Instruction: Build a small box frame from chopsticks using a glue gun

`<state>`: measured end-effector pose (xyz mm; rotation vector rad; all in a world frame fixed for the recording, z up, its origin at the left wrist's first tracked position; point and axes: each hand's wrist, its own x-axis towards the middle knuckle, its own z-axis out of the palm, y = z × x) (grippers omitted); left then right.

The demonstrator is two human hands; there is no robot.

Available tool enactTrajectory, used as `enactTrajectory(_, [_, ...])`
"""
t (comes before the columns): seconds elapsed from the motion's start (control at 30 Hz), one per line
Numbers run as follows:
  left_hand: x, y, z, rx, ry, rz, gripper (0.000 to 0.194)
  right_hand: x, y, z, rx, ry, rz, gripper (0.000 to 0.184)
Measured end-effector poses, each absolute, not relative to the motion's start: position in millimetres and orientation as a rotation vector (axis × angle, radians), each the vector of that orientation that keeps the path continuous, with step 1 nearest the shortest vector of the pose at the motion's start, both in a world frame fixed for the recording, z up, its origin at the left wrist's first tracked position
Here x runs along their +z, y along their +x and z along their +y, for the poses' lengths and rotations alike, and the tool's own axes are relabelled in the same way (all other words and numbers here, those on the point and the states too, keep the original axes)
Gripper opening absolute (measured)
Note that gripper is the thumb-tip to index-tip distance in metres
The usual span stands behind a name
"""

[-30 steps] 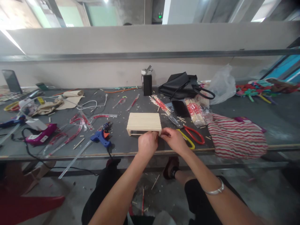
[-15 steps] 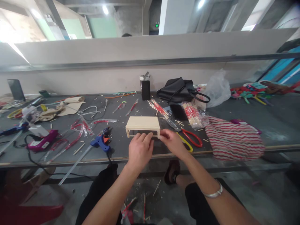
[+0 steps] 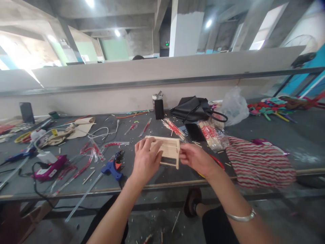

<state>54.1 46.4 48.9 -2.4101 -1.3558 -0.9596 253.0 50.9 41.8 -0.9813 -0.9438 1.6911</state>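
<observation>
Head view: both forearms are extended forward over the table edge, with a metal bracelet (image 3: pixel 242 217) worn on the right. The left hand (image 3: pixel 147 157) is placed back-up across the left part of a wooden stick frame (image 3: pixel 166 147); the right hand (image 3: pixel 195 157) is set at its right end. The frame is tilted, front centre, above a dark table (image 3: pixel 304 134) littered with stick scraps. A glue gun (image 3: pixel 113 168) is seen to the left, a striped cloth (image 3: pixel 259 162) to the right; behind, a pale partition (image 3: pixel 114 96) is backed by concrete beams. Left fingers are slightly spread over the frame, grip partly hidden, cannot tell if closed. The frame's right post is pinched by the right fingertips (image 3: pixel 183 151).
</observation>
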Motion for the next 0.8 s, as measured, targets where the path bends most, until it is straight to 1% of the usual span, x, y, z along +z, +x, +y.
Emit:
enactTrajectory(0.2, [66.0,26.5,25.9,-1.052,-2.461,-1.393,0.029,43.9,260.6,52.4,2.067,-0.973,-0.699,0.009])
enactTrajectory(0.27, [61.9,14.1,25.7,-1.16,-2.473,-1.478,0.03,39.9,260.5,55.4,2.162,-0.967,-0.58,0.007])
enactTrajectory(0.37, [43.7,0.0,35.4,-1.421,-2.536,-1.78,0.034,31.8,259.0,61.7,2.173,-0.982,-0.536,0.006])
enactTrajectory(0.47, [21.0,-3.7,47.8,-1.788,-2.574,-2.187,0.042,24.1,257.9,66.9,2.107,-1.042,-0.57,0.013])
enactTrajectory(0.53, [10.5,-1.3,52.7,-2.059,-2.556,-2.344,0.046,20.2,257.6,68.4,2.01,-1.128,-0.649,0.016])
enactTrajectory(0.6, [5.2,2.3,54.6,-2.246,-2.448,-2.437,0.049,16.9,257.9,68.5,1.919,-1.202,-0.719,0.016])
enactTrajectory(0.7, [2.6,5.6,56.4,-2.379,-2.207,-2.564,0.052,11.9,258.4,67.1,1.801,-1.265,-0.796,0.019])
enactTrajectory(0.8, [0.1,6.5,61.4,-2.649,-2.085,-2.602,0.051,5.2,257.6,66.5,1.539,-1.348,-0.891,0.02])
